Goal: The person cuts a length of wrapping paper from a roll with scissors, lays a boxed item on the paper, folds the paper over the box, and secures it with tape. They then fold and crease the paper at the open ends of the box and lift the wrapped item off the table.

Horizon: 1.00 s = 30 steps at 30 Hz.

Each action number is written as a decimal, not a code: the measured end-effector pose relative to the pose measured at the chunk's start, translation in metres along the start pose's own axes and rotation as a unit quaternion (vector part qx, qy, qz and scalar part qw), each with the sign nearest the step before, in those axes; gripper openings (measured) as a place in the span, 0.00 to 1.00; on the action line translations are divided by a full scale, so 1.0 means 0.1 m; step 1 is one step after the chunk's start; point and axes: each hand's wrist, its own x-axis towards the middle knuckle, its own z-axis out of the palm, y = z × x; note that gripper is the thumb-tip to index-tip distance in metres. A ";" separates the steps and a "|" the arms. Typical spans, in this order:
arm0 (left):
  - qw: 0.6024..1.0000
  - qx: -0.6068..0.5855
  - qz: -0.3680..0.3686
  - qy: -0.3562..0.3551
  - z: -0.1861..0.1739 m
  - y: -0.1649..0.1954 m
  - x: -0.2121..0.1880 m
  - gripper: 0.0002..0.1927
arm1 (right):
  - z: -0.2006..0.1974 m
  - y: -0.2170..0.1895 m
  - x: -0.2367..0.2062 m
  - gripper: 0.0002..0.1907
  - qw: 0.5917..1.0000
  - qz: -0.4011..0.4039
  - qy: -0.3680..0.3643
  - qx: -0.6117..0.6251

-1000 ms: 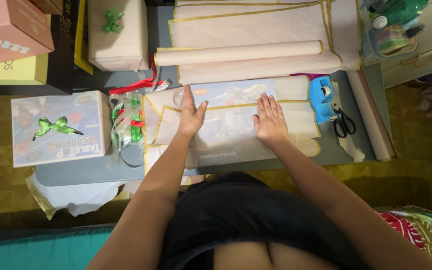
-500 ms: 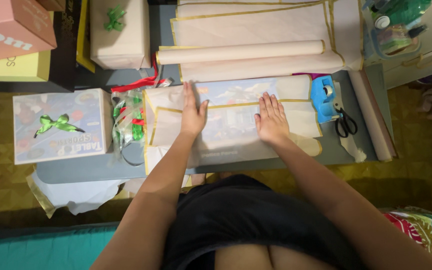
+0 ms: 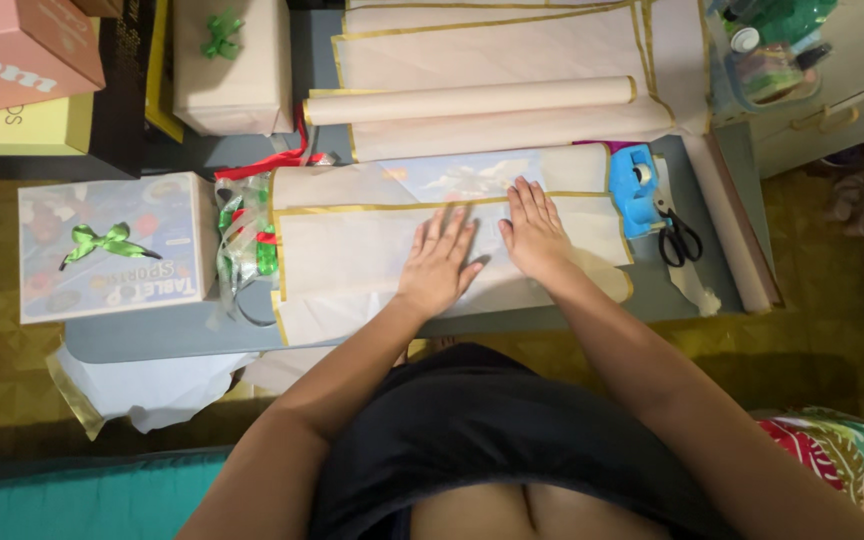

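A flat box lies on the grey table (image 3: 152, 335), folded into cream wrapping paper with a gold edge (image 3: 352, 255). A strip of the box's printed blue face (image 3: 452, 178) shows between the paper flaps. My left hand (image 3: 439, 262) presses flat on the paper near the middle, fingers spread. My right hand (image 3: 535, 230) lies flat just to its right, fingertips at the gold seam. Neither hand grips anything.
A blue tape dispenser (image 3: 635, 188) and black scissors (image 3: 679, 239) lie right of the parcel. A paper roll (image 3: 472, 100) and loose sheets sit behind it. At left are a game box with a green bow (image 3: 112, 245), bagged ribbons (image 3: 242, 245), a wrapped gift (image 3: 232, 60) and stacked boxes.
My left hand has slid right along the paper, from the parcel's left part to beside my right hand. The right hand has barely moved.
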 end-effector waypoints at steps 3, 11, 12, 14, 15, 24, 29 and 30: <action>0.998 0.032 -0.046 -0.023 0.06 -0.04 -0.02 0.41 | -0.05 0.07 -0.04 0.32 0.996 -0.011 0.059 0.061; 0.990 0.056 -0.104 -0.072 -0.11 0.06 -0.02 0.43 | 0.10 0.14 -0.43 0.30 0.987 0.038 0.118 0.103; 0.989 0.046 -0.112 -0.081 -0.18 0.09 -0.01 0.43 | 0.12 0.14 -0.45 0.32 0.990 0.050 0.095 0.092; 0.985 0.031 -0.132 -0.103 -0.30 0.15 -0.01 0.43 | 0.17 0.13 -0.49 0.37 0.994 0.072 0.049 0.071; 0.983 0.027 -0.143 -0.114 -0.35 0.16 0.00 0.44 | 0.18 0.12 -0.50 0.38 0.995 0.076 0.048 0.053; 0.982 0.002 -0.184 0.042 -0.26 -0.36 0.02 0.45 | 0.14 0.13 -0.54 0.32 0.993 0.056 0.091 0.059; 0.987 -0.009 -0.127 0.100 -0.33 -0.67 0.22 0.51 | 0.25 0.09 -1.17 0.15 0.902 0.169 0.191 0.348; 0.988 -0.006 -0.124 0.088 -0.38 -0.70 0.33 0.56 | 0.28 0.06 -1.29 0.17 0.865 0.259 0.159 0.399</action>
